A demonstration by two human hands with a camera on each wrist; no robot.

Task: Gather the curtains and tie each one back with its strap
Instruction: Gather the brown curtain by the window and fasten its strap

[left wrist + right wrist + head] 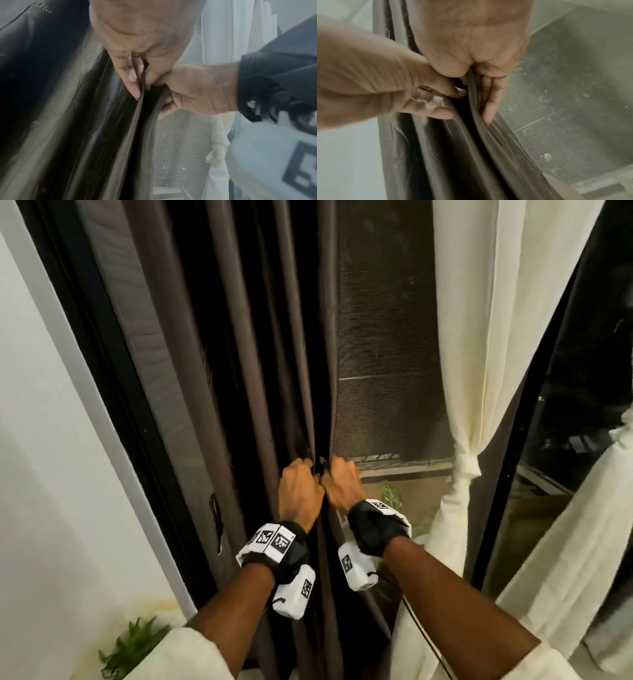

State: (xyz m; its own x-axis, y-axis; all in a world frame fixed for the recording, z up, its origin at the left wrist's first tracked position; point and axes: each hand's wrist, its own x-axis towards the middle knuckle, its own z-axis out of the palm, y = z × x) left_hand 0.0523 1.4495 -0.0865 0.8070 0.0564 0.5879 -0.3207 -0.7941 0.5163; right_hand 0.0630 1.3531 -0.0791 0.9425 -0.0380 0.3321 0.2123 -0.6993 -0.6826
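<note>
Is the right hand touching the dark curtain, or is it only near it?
Touching. The right wrist view shows the right hand with its fingers pressed against a fold of the dark curtain; the head view agrees.

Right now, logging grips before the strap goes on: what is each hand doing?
Left hand: fingers curled, gripping the brown curtain folds.
Right hand: pinching the same curtain's edge beside it.

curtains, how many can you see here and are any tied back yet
3. A dark brown curtain hangs untied at centre left, gripped by the left hand and right hand. A cream curtain at right is tied back. Another cream one sits at the far right edge, partly cut off.
</note>
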